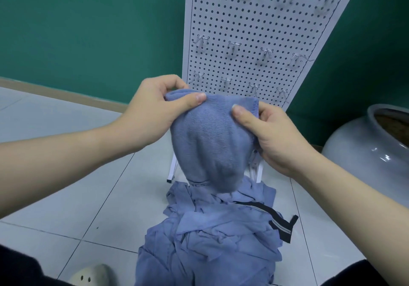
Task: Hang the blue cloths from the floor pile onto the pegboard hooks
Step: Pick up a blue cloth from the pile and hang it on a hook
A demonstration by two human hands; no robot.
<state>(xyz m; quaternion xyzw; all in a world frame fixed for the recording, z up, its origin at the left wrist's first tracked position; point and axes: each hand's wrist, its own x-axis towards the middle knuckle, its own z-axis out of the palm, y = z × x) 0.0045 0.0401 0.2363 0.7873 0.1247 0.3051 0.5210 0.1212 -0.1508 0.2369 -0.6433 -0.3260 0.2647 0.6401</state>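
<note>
A blue cloth [210, 139] hangs between both hands, lifted above the floor pile of blue cloths [205, 237]. My left hand [152, 113] pinches its upper left edge between thumb and fingers. My right hand [272, 135] pinches the upper right corner, thumb on the front. The white pegboard [250, 26] stands just behind the cloth, leaning against the green wall. Rows of metal hooks [233, 47] stick out of it, all bare. The cloth's top edge sits in front of the lowest hook row [225, 81].
A large grey ceramic jar [363, 150] stands on the floor to the right of the pegboard. A black strap [281, 221] lies across the pile. The toe of a pale clog [93, 274] shows at the bottom left on the tiled floor.
</note>
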